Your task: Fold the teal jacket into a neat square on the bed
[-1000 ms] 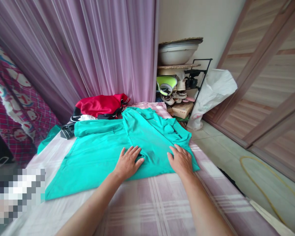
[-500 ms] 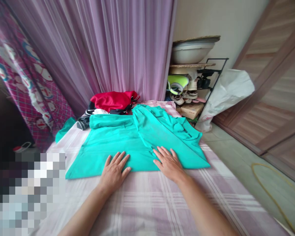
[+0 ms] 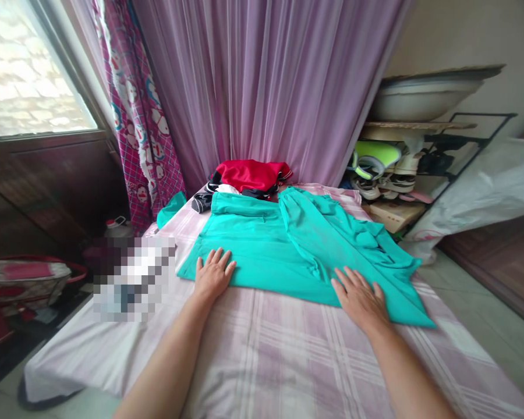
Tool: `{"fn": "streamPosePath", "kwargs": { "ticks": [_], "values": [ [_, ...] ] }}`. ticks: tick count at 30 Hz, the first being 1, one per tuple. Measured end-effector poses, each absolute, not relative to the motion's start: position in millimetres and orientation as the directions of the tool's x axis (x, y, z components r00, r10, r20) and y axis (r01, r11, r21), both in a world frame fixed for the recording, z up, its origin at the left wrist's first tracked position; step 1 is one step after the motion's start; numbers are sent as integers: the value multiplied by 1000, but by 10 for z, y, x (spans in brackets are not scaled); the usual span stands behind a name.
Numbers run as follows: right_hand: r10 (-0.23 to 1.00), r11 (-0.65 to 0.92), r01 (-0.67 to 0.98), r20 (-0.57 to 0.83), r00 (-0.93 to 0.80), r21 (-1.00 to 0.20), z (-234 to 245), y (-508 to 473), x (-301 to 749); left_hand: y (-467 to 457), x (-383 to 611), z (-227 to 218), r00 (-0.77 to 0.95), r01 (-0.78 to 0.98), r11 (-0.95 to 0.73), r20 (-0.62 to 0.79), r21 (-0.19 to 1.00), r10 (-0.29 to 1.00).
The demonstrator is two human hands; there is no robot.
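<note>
A purple curtain (image 3: 262, 87) hangs behind a red garment (image 3: 252, 174); a magenta patterned curtain (image 3: 135, 125) hangs to its left, beside a bright window (image 3: 30, 75). On the right, a black-framed rack (image 3: 484, 114) holds shoes (image 3: 404, 183), a lime-green visor (image 3: 382, 153) and a cardboard box (image 3: 393, 215), below a wide basin (image 3: 423, 100). A whitish plastic bag (image 3: 493, 186) leans nearby.

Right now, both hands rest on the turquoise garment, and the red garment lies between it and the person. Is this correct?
No: the head view shows the red garment beyond the turquoise garment, near the purple curtain. The left hand and right hand do rest on the turquoise garment.
</note>
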State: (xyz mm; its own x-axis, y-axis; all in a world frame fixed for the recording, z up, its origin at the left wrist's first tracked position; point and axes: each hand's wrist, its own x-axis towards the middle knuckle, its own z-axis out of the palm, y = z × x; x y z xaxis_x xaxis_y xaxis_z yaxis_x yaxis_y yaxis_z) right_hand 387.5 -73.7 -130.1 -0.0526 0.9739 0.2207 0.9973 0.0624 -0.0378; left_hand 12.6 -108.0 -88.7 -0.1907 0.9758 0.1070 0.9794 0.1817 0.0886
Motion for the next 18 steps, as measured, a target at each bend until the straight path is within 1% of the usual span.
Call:
{"fn": "streamPosePath", "kwargs": {
  "ticks": [3, 5, 8, 11, 13, 15, 16, 18],
  "values": [
    [991, -36, 999, 130, 40, -38, -1396, -674, 4177, -1083, -78, -916, -243, 968, 233, 121, 92, 962],
    [993, -62, 997, 93, 67, -55, -1453, -626, 4361, -1091, -139, -938, -244, 967, 232, 134, 101, 960],
    [994, -72, 995, 83, 78, -71, -1469, -588, 4482, -1097, -135, -956, -248, 965, 233, 143, 117, 958],
    [989, -97, 993, 106, 104, -67, -1364, -629, 4336, -1097, -101, -950, -260, 962, 244, 137, 119, 956],
    [984, -68, 996, 160, 77, -62, -1262, -688, 4112, -1099, -86, -943, -261, 962, 246, 138, 118, 955],
    [975, 24, 999, 222, -13, -46, -1182, -748, 3862, -1101, -80, -941, -260, 963, 245, 144, 113, 955],
    [972, 72, 997, 228, -63, -32, -1159, -770, 3759, -1102, -79, -941, -259, 964, 245, 147, 108, 955],
    [976, 134, 991, 170, -132, 0, -1156, -791, 3652, -1102, -88, -946, -254, 965, 241, 150, 100, 956]
  ]
}}
